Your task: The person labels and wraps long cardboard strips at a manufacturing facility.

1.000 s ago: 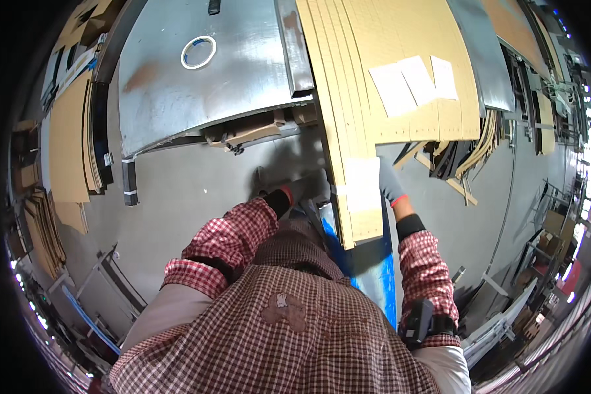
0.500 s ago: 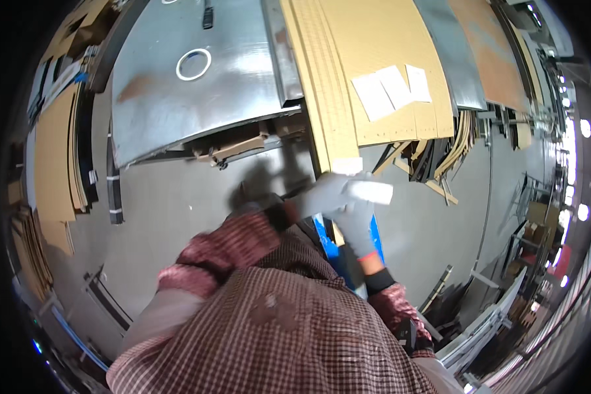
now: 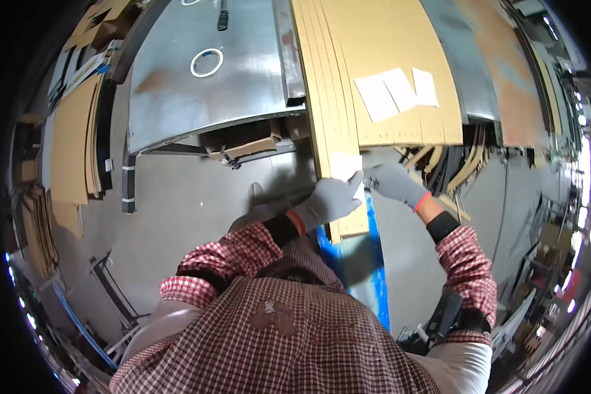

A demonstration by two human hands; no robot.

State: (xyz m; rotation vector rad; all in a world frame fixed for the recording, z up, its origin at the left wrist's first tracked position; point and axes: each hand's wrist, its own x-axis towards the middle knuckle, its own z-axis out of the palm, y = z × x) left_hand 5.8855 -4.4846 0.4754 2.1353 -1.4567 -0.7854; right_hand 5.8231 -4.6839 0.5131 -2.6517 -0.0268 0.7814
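Both gloved hands meet on the white label [image 3: 345,164]: left hand [image 3: 329,200] seemingly pinching its near edge, right hand [image 3: 394,182] just beside it, fingers loose, cardboard stack [image 3: 381,72] running lengthwise away from them.

Bright overhead light fills my view. It glares off the steel table [image 3: 197,98] at eleven o'clock, and small lamps flare white along the rim at three. My body throws a soft shadow on the grey floor [image 3: 177,203] just left of centre. Straight edges bow toward the black rim, where detail smears; my gloved hands at centre stay fairly sharp.
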